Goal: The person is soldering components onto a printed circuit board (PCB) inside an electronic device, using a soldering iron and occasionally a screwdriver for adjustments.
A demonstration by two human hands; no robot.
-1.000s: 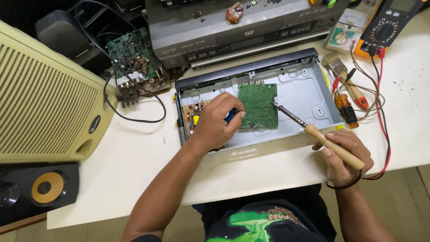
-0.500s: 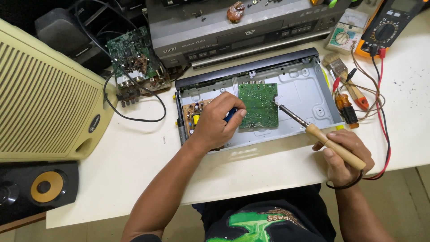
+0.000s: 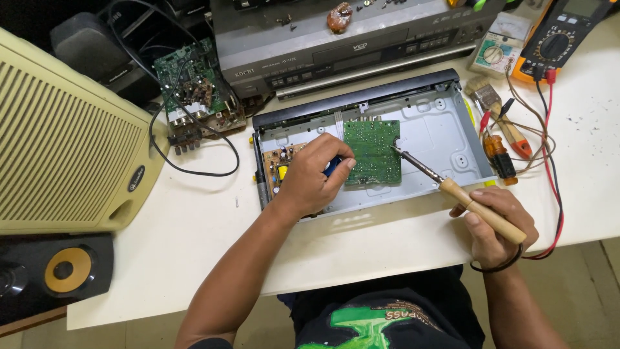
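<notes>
Left hand (image 3: 313, 178): curled over the left part of the open metal case (image 3: 445, 126), fingers pinched on a small blue-handled tool (image 3: 331, 167), fingertips touching the left edge of the green circuit board (image 3: 371, 152).
Right hand (image 3: 494, 223): wrapped shut around the wooden handle of the soldering iron (image 3: 452, 189), resting on the white table (image 3: 194, 239) just in front of the case.
Iron tip: touching the right edge of the green board, about mid-height; a second ago slightly higher and further left, nearer the board's upper right corner, so drawn a little down and right along that edge.
Board: lying flat, solder side up, inside the case, same place as a second ago.
Left grip: unchanged across the three pictures, holding steady.
Meaning: work likely moved on to another joint near the board's right edge, board steadied by the left hand; smoke or solder too small to tell.
Nearby: small brown board (image 3: 281, 165) in the case's left end, partly under the left hand; screwdrivers and a brush (image 3: 500, 139) right of the case; multimeter (image 3: 558, 39) at top right; disc player (image 3: 349, 39) behind the case; cream speaker (image 3: 64, 136) at left.
</notes>
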